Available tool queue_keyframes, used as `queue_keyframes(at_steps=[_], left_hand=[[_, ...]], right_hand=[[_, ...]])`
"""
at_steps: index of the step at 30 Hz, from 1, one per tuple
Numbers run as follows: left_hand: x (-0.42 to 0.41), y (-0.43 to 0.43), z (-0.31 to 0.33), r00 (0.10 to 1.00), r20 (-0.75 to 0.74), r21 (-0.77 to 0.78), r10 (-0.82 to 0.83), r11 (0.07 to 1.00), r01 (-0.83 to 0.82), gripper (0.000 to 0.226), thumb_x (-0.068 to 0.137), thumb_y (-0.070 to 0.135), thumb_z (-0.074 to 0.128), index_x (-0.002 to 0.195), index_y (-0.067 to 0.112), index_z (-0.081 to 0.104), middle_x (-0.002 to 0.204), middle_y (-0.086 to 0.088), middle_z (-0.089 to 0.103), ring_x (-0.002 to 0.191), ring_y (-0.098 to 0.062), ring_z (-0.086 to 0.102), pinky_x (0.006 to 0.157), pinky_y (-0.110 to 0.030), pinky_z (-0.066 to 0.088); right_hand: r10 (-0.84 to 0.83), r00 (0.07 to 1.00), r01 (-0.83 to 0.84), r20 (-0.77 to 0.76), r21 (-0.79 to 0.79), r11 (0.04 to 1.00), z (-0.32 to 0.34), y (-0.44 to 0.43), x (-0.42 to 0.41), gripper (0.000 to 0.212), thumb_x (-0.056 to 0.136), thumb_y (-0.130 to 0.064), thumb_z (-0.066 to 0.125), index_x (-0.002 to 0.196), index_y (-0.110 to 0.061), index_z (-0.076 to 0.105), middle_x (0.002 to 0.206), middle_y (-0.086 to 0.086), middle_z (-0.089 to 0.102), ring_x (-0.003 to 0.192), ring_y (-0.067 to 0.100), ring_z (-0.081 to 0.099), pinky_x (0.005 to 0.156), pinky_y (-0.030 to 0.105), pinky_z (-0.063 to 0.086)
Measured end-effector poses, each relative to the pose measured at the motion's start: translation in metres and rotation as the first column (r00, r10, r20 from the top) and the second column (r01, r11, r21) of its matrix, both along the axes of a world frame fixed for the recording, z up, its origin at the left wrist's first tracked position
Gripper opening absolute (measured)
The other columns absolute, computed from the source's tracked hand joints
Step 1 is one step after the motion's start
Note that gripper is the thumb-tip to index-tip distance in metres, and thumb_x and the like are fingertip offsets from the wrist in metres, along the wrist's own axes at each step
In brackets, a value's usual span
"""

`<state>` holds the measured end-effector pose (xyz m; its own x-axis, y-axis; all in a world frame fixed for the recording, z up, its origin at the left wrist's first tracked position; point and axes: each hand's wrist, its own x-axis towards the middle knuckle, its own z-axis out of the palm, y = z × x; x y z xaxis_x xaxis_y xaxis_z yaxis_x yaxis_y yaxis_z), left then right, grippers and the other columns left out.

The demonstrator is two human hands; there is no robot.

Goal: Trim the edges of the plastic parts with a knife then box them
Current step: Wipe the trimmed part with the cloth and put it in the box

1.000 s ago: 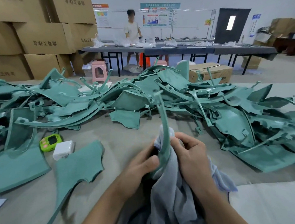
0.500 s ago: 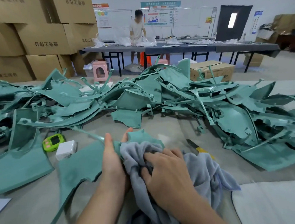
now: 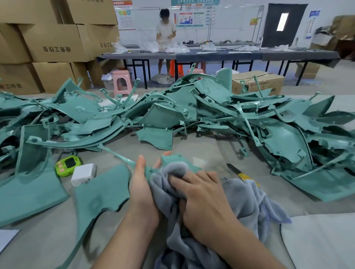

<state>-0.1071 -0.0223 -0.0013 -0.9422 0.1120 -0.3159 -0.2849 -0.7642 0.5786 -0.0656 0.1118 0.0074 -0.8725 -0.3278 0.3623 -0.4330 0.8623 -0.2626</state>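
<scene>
Grey felt-like covering spreads over the worktable (image 3: 203, 145), and behind it a workshop holds stacked brown cardboard boxes (image 3: 52, 42) at the left and a long dark table (image 3: 220, 56) where a person in a pale shirt (image 3: 165, 31) stands among white bags.

Near the front edge, the left hand (image 3: 143, 188) is closed around a teal moulded plastic part (image 3: 174, 162), thumb up and fingertips showing past its far edge. That part has a flat panel end under the hands and a thin curved arm that runs away up and to the left, so its long axis lies diagonally across the table, the slim end pointing toward the pile. The right hand (image 3: 201, 196) presses a crumpled grey-blue fleece cloth (image 3: 246, 200) against the panel, fingers curled into the fabric; the cloth covers most of the panel's near side.

Just right of the hands, a knife with a dark blade and yellow handle (image 3: 238, 172) lies on the table, its handle end partly under the cloth. To the left lie a flat teal plastic panel with a long tail (image 3: 102, 194), a white square charger (image 3: 82, 174) and a bright green small timer-like gadget (image 3: 67, 165) touching it. A large heap of tangled teal plastic parts (image 3: 243, 119) crosses the table beyond, close to the held part's slim end. An open cardboard box (image 3: 257, 83) stands behind the heap.
</scene>
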Motion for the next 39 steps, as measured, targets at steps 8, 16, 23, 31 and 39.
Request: queue_keyframes(at_steps=[8, 16, 23, 31, 39], left_hand=[[-0.018, -0.017, 0.003, 0.987, -0.044, -0.065, 0.154, 0.986, -0.156, 0.072, 0.099, 0.071, 0.029, 0.126, 0.015, 0.065, 0.119, -0.019, 0.073, 0.105, -0.037, 0.072, 0.094, -0.051, 0.054], [-0.015, -0.024, 0.011, 0.929, -0.102, -0.403, 0.355, 0.839, -0.365, 0.031, 0.093, 0.032, 0.062, 0.087, 0.01, 0.082, 0.088, -0.014, 0.078, 0.065, -0.022, 0.072, 0.06, -0.033, 0.059], [0.0, 0.0, 0.015, 0.933, -0.171, -0.455, 0.316, 0.815, -0.359, 0.017, 0.078, 0.012, 0.069, 0.067, 0.017, 0.081, 0.066, -0.008, 0.075, 0.057, -0.021, 0.072, 0.048, -0.026, 0.054], [0.004, 0.007, 0.017, 0.923, -0.237, -0.547, 0.302, 0.744, -0.384, 0.015, 0.079, 0.021, 0.068, 0.077, 0.014, 0.081, 0.067, -0.009, 0.07, 0.058, -0.018, 0.065, 0.05, -0.028, 0.051], [0.007, 0.0, 0.016, 0.879, -0.22, -0.548, 0.422, 0.692, -0.469, 0.016, 0.073, 0.029, 0.067, 0.074, 0.028, 0.082, 0.063, 0.0, 0.066, 0.057, -0.013, 0.063, 0.06, -0.035, 0.052]], right_hand=[[-0.071, 0.992, 0.049, 0.108, 0.197, 0.979, 0.002, 0.016, 0.001, 0.027, 0.073, -0.037, 0.048, 0.088, -0.031, 0.07, 0.089, -0.012, 0.062, 0.089, 0.013, 0.049, 0.085, 0.034, 0.025], [-0.328, 0.942, 0.31, -0.068, -0.196, 0.93, 0.002, 0.029, 0.001, 0.018, 0.083, -0.038, 0.059, 0.07, -0.026, 0.06, 0.064, -0.016, 0.051, 0.074, 0.006, 0.048, 0.084, 0.03, 0.031], [-0.203, 0.976, 0.19, -0.076, -0.148, 0.971, 0.005, 0.001, 0.004, 0.034, 0.074, -0.061, 0.062, 0.093, -0.035, 0.054, 0.089, -0.014, 0.067, 0.088, 0.015, 0.057, 0.089, 0.034, 0.031], [-0.302, 0.915, 0.284, -0.267, -0.103, 0.953, -0.001, 0.004, -0.007, 0.018, 0.087, -0.04, 0.069, 0.081, -0.028, 0.056, 0.073, -0.006, 0.067, 0.078, 0.023, 0.055, 0.081, 0.038, 0.031], [-0.682, 0.726, 0.684, -0.09, -0.01, 0.729, 0.001, 0.056, -0.027, 0.018, 0.09, -0.025, 0.054, 0.1, -0.035, 0.066, 0.075, -0.009, 0.066, 0.075, 0.017, 0.036, 0.075, 0.034, 0.013]])
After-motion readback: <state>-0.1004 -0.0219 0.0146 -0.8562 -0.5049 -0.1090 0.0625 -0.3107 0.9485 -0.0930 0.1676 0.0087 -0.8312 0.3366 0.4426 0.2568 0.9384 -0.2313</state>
